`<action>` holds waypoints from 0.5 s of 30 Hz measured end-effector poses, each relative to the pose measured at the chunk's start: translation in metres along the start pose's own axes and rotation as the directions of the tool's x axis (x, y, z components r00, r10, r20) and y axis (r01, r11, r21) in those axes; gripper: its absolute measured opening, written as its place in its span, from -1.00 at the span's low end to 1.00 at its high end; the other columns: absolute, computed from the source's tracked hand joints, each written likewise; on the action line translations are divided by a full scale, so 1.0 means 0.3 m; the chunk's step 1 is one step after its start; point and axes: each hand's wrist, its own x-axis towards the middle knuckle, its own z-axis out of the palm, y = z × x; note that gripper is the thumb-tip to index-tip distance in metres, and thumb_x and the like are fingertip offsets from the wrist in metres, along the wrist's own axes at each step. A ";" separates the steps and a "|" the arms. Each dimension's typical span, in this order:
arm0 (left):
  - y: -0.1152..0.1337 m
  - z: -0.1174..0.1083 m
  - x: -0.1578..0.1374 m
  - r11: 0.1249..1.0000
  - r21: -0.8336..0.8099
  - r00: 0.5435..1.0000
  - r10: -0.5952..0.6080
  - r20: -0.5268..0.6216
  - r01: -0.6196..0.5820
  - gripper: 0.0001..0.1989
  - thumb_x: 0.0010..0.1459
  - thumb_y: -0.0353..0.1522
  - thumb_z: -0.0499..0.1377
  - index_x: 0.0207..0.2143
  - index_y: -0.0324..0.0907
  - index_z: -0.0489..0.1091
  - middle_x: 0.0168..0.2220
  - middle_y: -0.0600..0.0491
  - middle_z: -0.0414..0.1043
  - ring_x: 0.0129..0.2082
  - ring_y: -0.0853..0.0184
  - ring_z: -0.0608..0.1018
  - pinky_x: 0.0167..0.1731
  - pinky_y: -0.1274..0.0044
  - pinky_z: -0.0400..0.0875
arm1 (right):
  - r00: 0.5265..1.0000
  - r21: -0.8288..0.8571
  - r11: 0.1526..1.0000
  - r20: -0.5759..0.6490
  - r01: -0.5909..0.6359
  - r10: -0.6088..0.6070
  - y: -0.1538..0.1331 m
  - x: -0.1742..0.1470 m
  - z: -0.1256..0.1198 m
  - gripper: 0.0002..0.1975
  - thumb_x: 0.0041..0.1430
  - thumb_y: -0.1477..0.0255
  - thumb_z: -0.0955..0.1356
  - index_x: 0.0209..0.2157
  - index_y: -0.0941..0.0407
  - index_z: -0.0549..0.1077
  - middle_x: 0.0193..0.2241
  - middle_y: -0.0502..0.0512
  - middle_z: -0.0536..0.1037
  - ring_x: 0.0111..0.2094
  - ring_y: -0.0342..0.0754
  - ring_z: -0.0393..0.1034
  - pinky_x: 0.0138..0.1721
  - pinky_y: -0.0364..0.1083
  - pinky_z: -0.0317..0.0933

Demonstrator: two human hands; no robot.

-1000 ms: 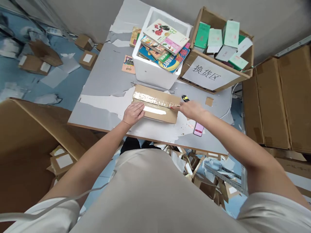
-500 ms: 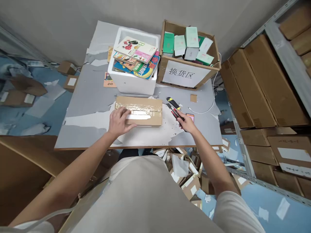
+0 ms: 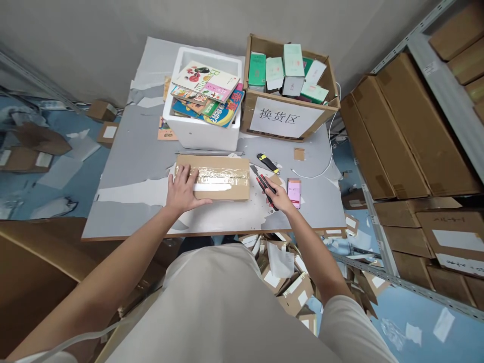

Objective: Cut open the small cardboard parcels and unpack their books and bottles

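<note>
A taped brown cardboard box [image 3: 238,190] lies near the middle of the table, with clear tape and a white strip along its top. Spread across the box's left end is my left hand [image 3: 183,190], fingers flat on the cardboard and thumb along the front edge. My right hand [image 3: 278,195] is wrapped round a black and red utility knife [image 3: 261,177], whose blade points toward the box's right end. Behind that knife lies a second, yellow and black box cutter [image 3: 268,163]. Just right of my right hand is a phone [image 3: 294,193] with a lit pink screen.
A white foam box [image 3: 204,135] heaped with books [image 3: 209,83] and a carton [image 3: 247,113] of green and white boxes stand at the table's back. A white cable [image 3: 321,171] curves along the right. Shelves of large cartons [image 3: 408,131] rise at right; opened boxes [image 3: 295,297] litter the floor.
My right hand has moved left with the utility knife, bringing its blade nearer the box and uncovering the phone. My left hand now lies flatter, with its fingers more spread on the box.
</note>
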 end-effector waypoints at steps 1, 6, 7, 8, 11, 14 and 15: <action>0.001 -0.002 0.001 1.000 0.014 1.000 -0.006 0.010 0.006 0.22 -0.29 0.30 0.13 0.30 -0.25 0.04 0.33 -0.33 -0.04 0.32 -0.21 0.00 0.23 0.05 -0.21 | 1.000 -0.008 1.000 0.000 -0.001 0.001 -0.001 0.001 -0.002 -0.34 0.20 0.30 0.28 0.32 -0.01 0.07 -0.24 0.07 0.51 -0.62 -0.28 0.30 -0.68 -0.26 0.25; 0.001 -0.006 0.004 0.998 0.052 0.998 -0.034 0.045 0.031 0.19 -0.23 0.30 0.08 0.30 -0.28 0.03 0.34 -0.31 -0.06 0.34 -0.15 -0.02 0.24 0.12 -0.17 | 0.999 -0.009 1.000 -0.033 -0.015 0.014 0.000 -0.012 0.013 -0.36 0.18 0.29 0.31 0.29 -0.03 0.15 -0.24 0.05 0.51 -0.62 -0.28 0.31 -0.69 -0.26 0.26; 0.001 -0.005 0.004 0.998 0.052 0.998 -0.034 0.046 0.032 0.19 -0.23 0.30 0.08 0.30 -0.28 0.03 0.34 -0.30 -0.05 0.34 -0.15 -0.02 0.24 0.12 -0.17 | 0.999 0.005 1.000 -0.044 -0.016 0.016 0.002 -0.016 0.021 -0.36 0.18 0.28 0.31 0.29 -0.03 0.15 -0.25 0.04 0.51 -0.62 -0.28 0.31 -0.69 -0.26 0.26; 0.000 -0.004 0.004 0.998 0.050 0.998 -0.035 0.047 0.033 0.19 -0.23 0.30 0.09 0.30 -0.28 0.03 0.34 -0.30 -0.05 0.34 -0.15 -0.02 0.24 0.13 -0.16 | 0.998 0.020 1.000 -0.055 -0.015 0.016 0.005 -0.021 0.032 -0.35 0.18 0.27 0.31 0.29 -0.03 0.14 -0.25 0.04 0.51 -0.61 -0.28 0.31 -0.69 -0.26 0.27; -0.001 -0.002 0.004 0.998 0.048 0.998 -0.040 0.047 0.037 0.18 -0.23 0.29 0.10 0.30 -0.27 0.03 0.34 -0.29 -0.05 0.34 -0.15 -0.03 0.24 0.14 -0.14 | 0.996 0.050 0.999 -0.092 -0.005 0.010 0.014 -0.027 0.066 -0.33 0.17 0.24 0.30 0.30 0.01 0.11 -0.25 0.05 0.51 -0.61 -0.27 0.31 -0.68 -0.25 0.28; -0.001 0.000 0.002 0.998 0.049 0.999 -0.035 0.040 0.033 0.18 -0.23 0.29 0.10 0.30 -0.27 0.04 0.34 -0.29 -0.05 0.34 -0.15 -0.03 0.24 0.14 -0.13 | 0.993 0.079 0.997 -0.119 -0.003 0.012 0.020 -0.025 0.092 -0.30 0.17 0.21 0.30 0.31 0.03 0.09 -0.27 0.05 0.51 -0.61 -0.27 0.30 -0.67 -0.24 0.28; -0.001 0.000 0.001 0.998 0.049 0.999 -0.032 0.036 0.031 0.18 -0.23 0.29 0.10 0.30 -0.28 0.04 0.34 -0.29 -0.05 0.34 -0.15 -0.02 0.24 0.15 -0.13 | 0.993 0.090 0.996 -0.119 -0.006 0.017 0.021 -0.023 0.097 -0.29 0.17 0.20 0.30 0.31 0.03 0.09 -0.28 0.05 0.50 -0.61 -0.27 0.30 -0.66 -0.23 0.29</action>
